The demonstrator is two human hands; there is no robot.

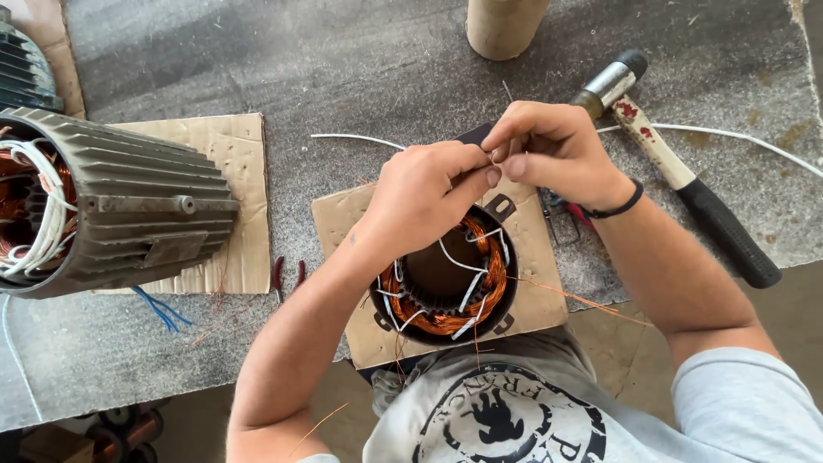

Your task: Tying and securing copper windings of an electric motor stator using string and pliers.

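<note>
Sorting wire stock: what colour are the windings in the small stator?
Copper-orange windings, clearest in the head view.

Small round motor stator with copper windings and white sleeved leads, upright on a cardboard square, dark thin strip pinched just above it

Open tabletop lay beyond the hands; a hammer blocked the right, 1 finned motor the left.
</note>
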